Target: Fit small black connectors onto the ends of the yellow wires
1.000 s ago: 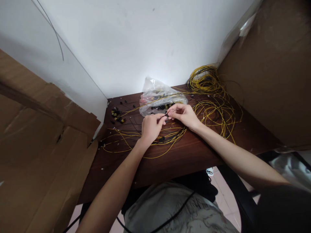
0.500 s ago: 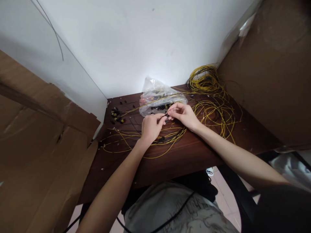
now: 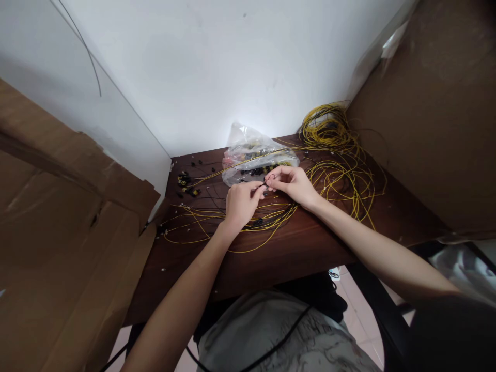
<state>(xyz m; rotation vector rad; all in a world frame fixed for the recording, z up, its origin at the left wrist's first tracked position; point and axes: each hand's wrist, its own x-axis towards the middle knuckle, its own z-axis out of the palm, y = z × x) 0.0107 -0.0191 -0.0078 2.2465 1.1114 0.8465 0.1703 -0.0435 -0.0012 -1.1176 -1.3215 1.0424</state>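
Note:
My left hand [image 3: 241,202] and my right hand [image 3: 292,183] meet over the middle of a dark wooden table [image 3: 294,250]. Between their fingertips they pinch a thin black wire with a small black connector [image 3: 265,184]; the part itself is tiny and mostly hidden by the fingers. Under the hands lies a loose bundle of yellow and black wires [image 3: 232,219]. Just behind the fingers sits a clear plastic bag [image 3: 251,152] holding small black and yellow parts.
A big tangle of yellow wire [image 3: 333,134] fills the table's far right corner. Several small black connectors [image 3: 186,185] lie at the far left. Brown cardboard [image 3: 58,227] leans on the left, a brown panel [image 3: 430,113] on the right, and a white wall stands behind.
My right hand's fingers have shifted slightly at the wire end; the left hand and everything else stay where they were.

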